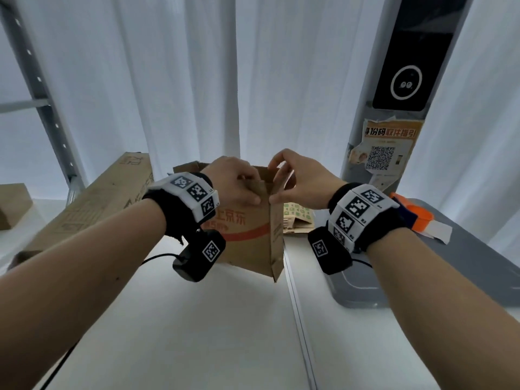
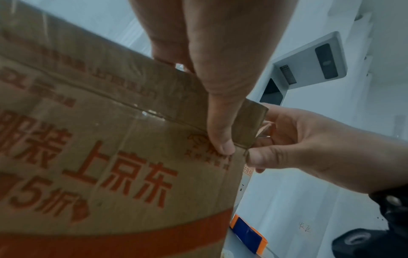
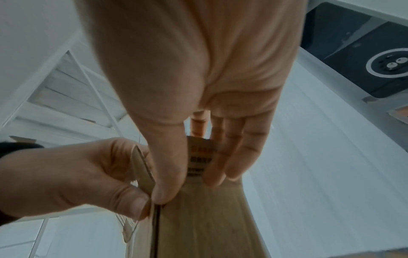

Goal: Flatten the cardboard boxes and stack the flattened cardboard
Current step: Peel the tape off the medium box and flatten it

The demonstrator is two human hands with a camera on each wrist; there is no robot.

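You're mid-flatten, left hand (image 1: 235, 184) and right hand (image 1: 295, 182) both pinching the JD box (image 1: 250, 235) top corner mid-frame; next, probably split that seam.

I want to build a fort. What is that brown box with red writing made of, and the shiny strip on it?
The box looks like matte brown corrugated cardboard, thin-walled at its corner edge. The strip along its flap seam seems clear glossy plastic tape: light glints off it.

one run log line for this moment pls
step: opening box corner | left hand: pinches top flap of printed cardboard box | right hand: pinches adjoining flap | box: upright on white table, not flat
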